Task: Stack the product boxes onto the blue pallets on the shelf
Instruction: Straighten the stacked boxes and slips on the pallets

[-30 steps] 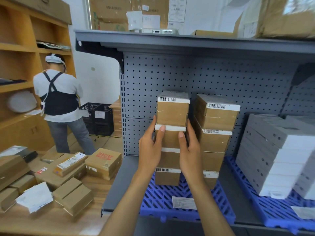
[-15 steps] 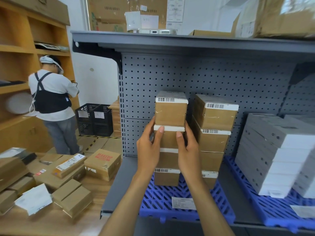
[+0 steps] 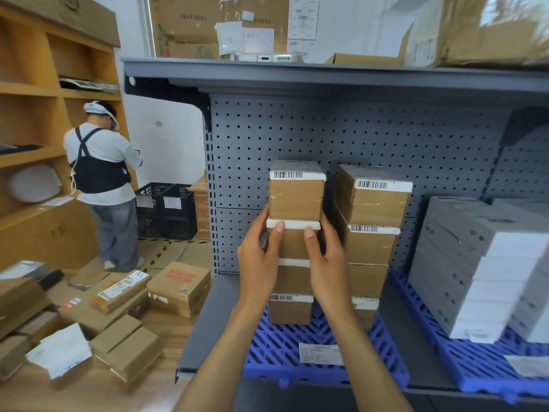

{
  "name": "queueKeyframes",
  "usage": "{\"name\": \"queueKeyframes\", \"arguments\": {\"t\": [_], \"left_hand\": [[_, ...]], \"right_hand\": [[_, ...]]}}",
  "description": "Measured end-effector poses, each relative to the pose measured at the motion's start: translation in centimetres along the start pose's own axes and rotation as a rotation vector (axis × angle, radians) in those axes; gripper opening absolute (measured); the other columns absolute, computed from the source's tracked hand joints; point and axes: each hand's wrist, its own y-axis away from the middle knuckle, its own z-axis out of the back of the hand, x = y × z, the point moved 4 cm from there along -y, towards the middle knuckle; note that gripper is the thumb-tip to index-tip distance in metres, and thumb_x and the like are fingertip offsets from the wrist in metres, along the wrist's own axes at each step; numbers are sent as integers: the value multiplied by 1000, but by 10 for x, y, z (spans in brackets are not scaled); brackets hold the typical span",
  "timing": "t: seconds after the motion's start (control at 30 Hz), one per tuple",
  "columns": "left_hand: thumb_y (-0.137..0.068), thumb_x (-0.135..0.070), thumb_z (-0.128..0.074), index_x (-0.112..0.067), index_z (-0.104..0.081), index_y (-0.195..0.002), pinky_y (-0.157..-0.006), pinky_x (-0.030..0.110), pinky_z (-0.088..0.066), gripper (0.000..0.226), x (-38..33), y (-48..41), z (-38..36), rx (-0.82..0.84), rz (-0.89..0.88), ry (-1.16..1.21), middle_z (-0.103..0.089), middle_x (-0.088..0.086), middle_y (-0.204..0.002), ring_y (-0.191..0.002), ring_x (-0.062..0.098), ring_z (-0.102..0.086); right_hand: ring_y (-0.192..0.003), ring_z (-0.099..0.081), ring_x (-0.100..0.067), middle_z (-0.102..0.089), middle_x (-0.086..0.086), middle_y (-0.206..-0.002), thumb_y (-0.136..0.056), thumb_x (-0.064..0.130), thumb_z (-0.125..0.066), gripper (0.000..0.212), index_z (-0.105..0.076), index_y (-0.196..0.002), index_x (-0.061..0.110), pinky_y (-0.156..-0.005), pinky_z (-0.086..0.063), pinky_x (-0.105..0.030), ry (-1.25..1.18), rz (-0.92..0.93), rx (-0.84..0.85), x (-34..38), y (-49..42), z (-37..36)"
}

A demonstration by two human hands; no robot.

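Two stacks of brown product boxes with white barcode labels stand on a blue pallet [image 3: 285, 349] on the grey shelf. My left hand [image 3: 260, 257] and my right hand [image 3: 325, 260] clasp the left stack [image 3: 295, 200] from both sides, thumbs on the front of its second box [image 3: 292, 242] from the top. My hands hide much of the box under it. The right stack [image 3: 371, 203] stands beside my right hand, a little farther back. A second blue pallet [image 3: 463, 367] at the right carries piled white boxes [image 3: 487, 263].
Loose brown boxes [image 3: 127, 349] and a box marked MAKEUP [image 3: 179, 285] lie on the wooden table at the left. A person [image 3: 102, 179] stands farther back by wooden shelving and black crates [image 3: 166, 209]. An upper shelf [image 3: 326, 77] overhangs the stacks.
Both hands remain on the left stack, almost unmoved. The view has shifted slightly left. The person in the background has turned and stepped a little.
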Motion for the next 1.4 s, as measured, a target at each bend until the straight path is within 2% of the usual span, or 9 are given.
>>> {"name": "queueKeyframes", "arguments": {"t": [0.13, 0.27, 0.3, 0.43, 0.6, 1.07, 1.2, 1.4], "left_hand": [[-102, -36, -60, -22, -51, -150, -109, 34, -49, 50, -2, 0, -1, -49, 22, 7, -60, -11, -144, -133, 3, -54], [-98, -38, -64, -20, -55, -146, -108, 30, -50, 52, -7, -4, 0, -156, 85, 83, -61, -10, -142, -128, -3, -57], [-98, -36, -65, -19, -56, -145, -107, 31, -51, 50, -8, -5, 1, -165, 87, 92, -63, -10, -141, -127, -1, -58], [-99, -30, -67, -16, -61, -140, -106, 35, -52, 44, -10, -4, 0, -167, 62, 80, -67, -9, -135, -125, 3, -62], [-96, -28, -71, -13, -65, -134, -105, 40, -54, 42, -8, -3, 2, -204, 79, 96, -70, -5, -129, -122, 7, -65], [-95, -22, -72, -13, -67, -130, -104, 40, -54, 37, -11, -1, 6, -229, 63, 93, -72, -6, -125, -119, 8, -66], [-95, -23, -72, -14, -67, -130, -104, 36, -54, 37, -11, -1, 6, -228, 64, 97, -72, -8, -124, -120, 6, -66], [-93, -30, -74, -15, -65, -134, -104, 41, -54, 45, -1, 0, 6, -229, 113, 119, -71, -4, -129, -120, 8, -66]], "right_hand": [[-143, -36, 6, -40, 22, -157, -106, 47, -47, 54, -31, -158, 39, -120, -36, -35, -2, -1, 5, 4, 6, 0], [-146, -29, 9, -31, 25, -161, -105, 48, -46, 61, -23, -160, 39, -113, -32, -12, -4, 8, 24, 7, 16, 0], [-146, -28, 9, -30, 25, -162, -105, 48, -47, 61, -22, -160, 39, -113, -32, -11, -4, 9, 32, 6, 17, -1], [-146, -27, 10, -29, 26, -162, -105, 48, -48, 64, -20, -161, 38, -123, -31, -32, -26, -5, 45, 4, 18, -1], [-147, -29, 7, -31, 24, -162, -104, 50, -49, 64, -21, -161, 38, -123, -33, -40, -48, -14, 44, 2, 16, 1], [-148, -27, 7, -29, 25, -163, -104, 52, -48, 65, -20, -161, 39, -124, -31, -40, -23, -14, 66, 2, 14, -2], [-147, -28, 8, -30, 24, -163, -105, 50, -48, 64, -20, -161, 39, -124, -32, -38, -20, -18, 63, 3, 15, -1], [-148, -24, 10, -26, 24, -164, -103, 52, -49, 67, -19, -161, 39, -125, -29, -36, 4, -29, 63, 1, 20, 1]]}}
